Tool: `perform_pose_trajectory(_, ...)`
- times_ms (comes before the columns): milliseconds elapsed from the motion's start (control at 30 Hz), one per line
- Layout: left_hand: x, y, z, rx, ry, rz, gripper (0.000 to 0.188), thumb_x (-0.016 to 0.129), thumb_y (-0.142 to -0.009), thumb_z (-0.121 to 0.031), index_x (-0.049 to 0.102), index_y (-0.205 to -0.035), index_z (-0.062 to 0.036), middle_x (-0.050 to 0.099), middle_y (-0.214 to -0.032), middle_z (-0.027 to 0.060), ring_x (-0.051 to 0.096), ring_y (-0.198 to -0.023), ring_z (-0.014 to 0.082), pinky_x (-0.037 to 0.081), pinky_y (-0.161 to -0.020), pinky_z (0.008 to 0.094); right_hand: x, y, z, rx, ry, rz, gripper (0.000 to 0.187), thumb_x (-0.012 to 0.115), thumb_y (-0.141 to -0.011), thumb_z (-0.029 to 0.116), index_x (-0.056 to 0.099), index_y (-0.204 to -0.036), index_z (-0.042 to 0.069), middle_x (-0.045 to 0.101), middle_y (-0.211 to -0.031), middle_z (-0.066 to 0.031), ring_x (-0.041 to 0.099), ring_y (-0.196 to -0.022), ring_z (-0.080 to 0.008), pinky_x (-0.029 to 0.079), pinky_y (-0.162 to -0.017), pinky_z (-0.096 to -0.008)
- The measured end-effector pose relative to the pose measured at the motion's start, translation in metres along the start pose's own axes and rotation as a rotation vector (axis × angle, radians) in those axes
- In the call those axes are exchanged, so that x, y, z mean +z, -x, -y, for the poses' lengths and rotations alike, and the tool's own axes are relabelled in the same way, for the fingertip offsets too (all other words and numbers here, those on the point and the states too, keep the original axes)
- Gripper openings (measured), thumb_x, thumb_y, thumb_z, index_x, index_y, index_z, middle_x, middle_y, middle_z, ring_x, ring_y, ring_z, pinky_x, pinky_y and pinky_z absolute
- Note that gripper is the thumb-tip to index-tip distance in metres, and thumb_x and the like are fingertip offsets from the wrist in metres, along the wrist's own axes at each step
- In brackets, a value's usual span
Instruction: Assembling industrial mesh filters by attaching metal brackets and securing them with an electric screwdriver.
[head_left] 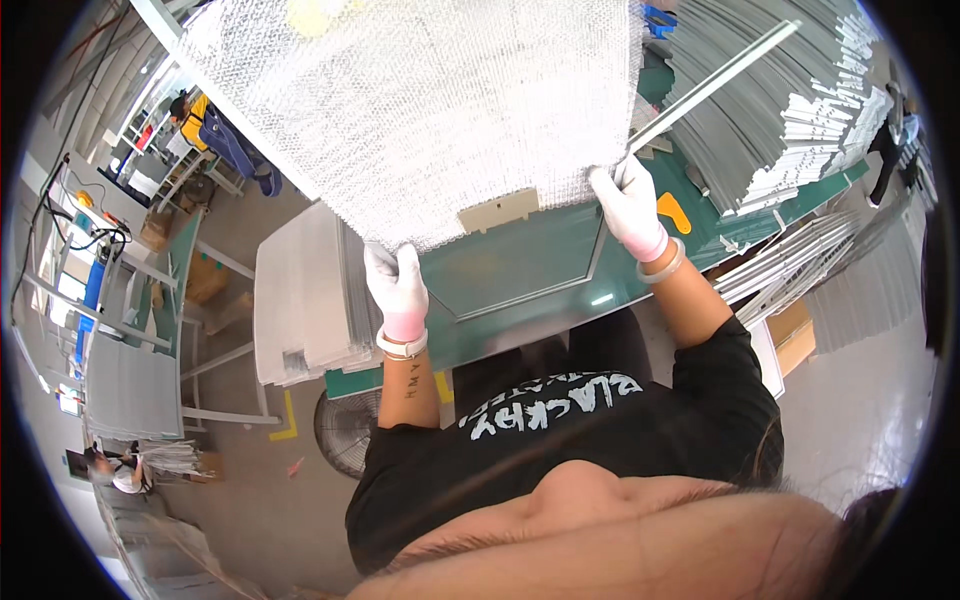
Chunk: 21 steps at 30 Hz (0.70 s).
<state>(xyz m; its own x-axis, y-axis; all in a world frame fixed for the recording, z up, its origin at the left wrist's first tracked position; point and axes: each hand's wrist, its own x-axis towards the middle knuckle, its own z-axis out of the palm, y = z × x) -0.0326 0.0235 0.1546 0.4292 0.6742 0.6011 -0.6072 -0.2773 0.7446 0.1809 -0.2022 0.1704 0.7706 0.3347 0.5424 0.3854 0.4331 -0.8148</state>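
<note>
A large silvery-white mesh panel stands tilted in front of me over the green table, with a white strip along its left edge. My gloved left hand is closed on the panel's near left corner, thumb and fingers pinching its rim. At the near right corner, my gloved right hand is closed on the end of a thin white frame strip, which slants up to the right, away from the mesh. Those fingers also touch the panel's corner. A beige block shows just below the panel's near edge.
Grey-white panels are stacked at the left end of the green table. On the right lie many grey strips and an orange-yellow piece. A floor fan stands below. Other people work at the far left.
</note>
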Motion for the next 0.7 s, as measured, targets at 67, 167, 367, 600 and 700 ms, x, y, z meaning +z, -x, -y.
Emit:
perform_pose_trajectory(67, -0.003, 0.008, 0.008, -0.045, 0.002, -0.030, 0.044, 0.051, -0.090, 0.008, 0.043, -0.133, 0.0049, 0.058, -0.121, 0.0095, 0.056, -0.106, 0.0136, 0.044, -0.094, 0.0263, -0.010, 0.006, -0.014, 0.012, 0.085, 0.071, 0.016, 0.063, -0.092, 0.006, 0.060, -0.106, -0.001, 0.058, -0.079, 0.0040, 0.046, -0.070, -0.0013, 0.040, -0.062, -0.0204)
perform_pose_trajectory(167, -0.019, 0.027, 0.027, -0.128, -0.108, 0.011, 0.046, 0.051, -0.091, 0.006, 0.040, -0.136, 0.0047, 0.057, -0.125, 0.0110, 0.056, -0.109, 0.0149, 0.044, -0.095, 0.0272, 0.001, 0.024, -0.005, 0.042, 0.018, 0.116, 0.022, 0.060, -0.093, 0.004, 0.059, -0.114, -0.003, 0.065, -0.097, -0.0022, 0.057, -0.089, -0.0082, 0.047, -0.082, -0.0264)
perform_pose_trajectory(367, -0.048, 0.070, 0.062, -0.371, -0.278, 0.200, 0.035, 0.057, -0.094, -0.003, 0.049, -0.128, 0.0025, 0.061, -0.112, 0.0047, 0.055, -0.091, 0.0075, 0.047, -0.080, 0.0242, -0.033, 0.063, -0.058, 0.294, 0.285, 0.283, 0.033, 0.064, -0.089, 0.009, 0.059, -0.118, -0.006, 0.070, -0.100, -0.0100, 0.063, -0.095, -0.0132, 0.050, -0.089, -0.0295)
perform_pose_trajectory(600, -0.034, 0.010, -0.001, -0.256, -0.011, 0.292, 0.044, 0.066, -0.087, -0.004, 0.051, -0.128, 0.0009, 0.059, -0.119, 0.0055, 0.056, -0.111, 0.0148, 0.045, -0.096, 0.0320, -0.041, 0.011, -0.007, 0.095, -0.022, 0.342, 0.058, 0.071, -0.083, 0.017, 0.049, -0.133, -0.004, 0.059, -0.125, -0.0080, 0.054, -0.117, -0.0158, 0.040, -0.105, -0.0328)
perform_pose_trajectory(700, -0.023, -0.026, -0.027, -0.073, -0.061, 0.280, 0.044, 0.064, -0.087, 0.001, 0.051, -0.129, 0.0013, 0.060, -0.117, 0.0044, 0.057, -0.103, 0.0112, 0.046, -0.089, 0.0264, -0.013, -0.010, 0.038, 0.118, -0.056, 0.235, 0.039, 0.059, -0.090, 0.000, 0.053, -0.128, -0.003, 0.062, -0.120, -0.0056, 0.056, -0.111, -0.0120, 0.043, -0.099, -0.0285)
